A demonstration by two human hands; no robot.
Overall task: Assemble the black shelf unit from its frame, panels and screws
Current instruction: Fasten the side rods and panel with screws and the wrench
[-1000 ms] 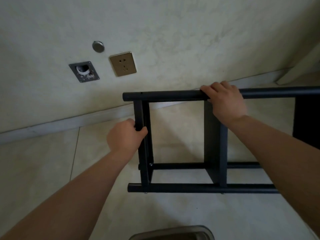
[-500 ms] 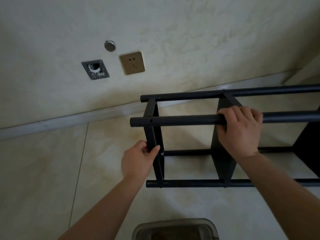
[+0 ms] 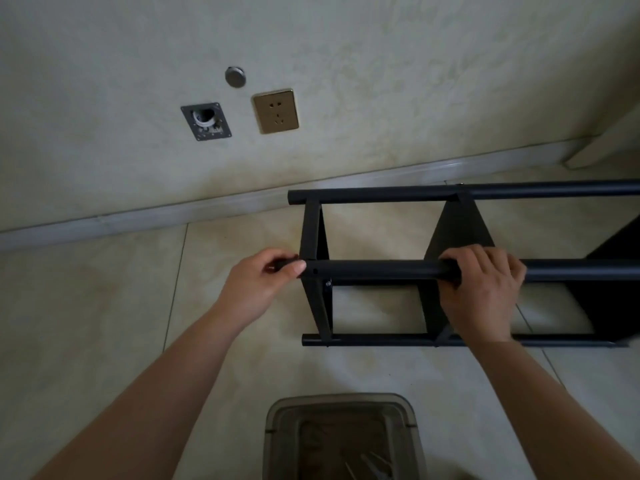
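Shelf unit point(image 3: 464, 237), black, lies on its side on the tiled floor point(image 3: 104, 306), near the wall point(image 3: 381, 64) and its skirting. Upper front tube point(image 3: 381, 268) runs left to right across the view. Left hand point(image 3: 258, 282) pinches the left end of this tube between thumb and curled fingers. Right hand point(image 3: 485, 292) grips the same tube from above, fingers wrapped over it, just right of the middle panel point(image 3: 457, 230). End panel point(image 3: 313, 237) stands near the left hand; a screw head shows beside it under the tube. Rear tube point(image 3: 381, 196) and lower front tube point(image 3: 381, 339) lie parallel to the gripped one. Translucent bin point(image 3: 341, 407) sits at the bottom edge, contents unclear. Wall carries a gold socket point(image 3: 276, 110), a grey plate point(image 3: 206, 121) and a round cap point(image 3: 235, 76)
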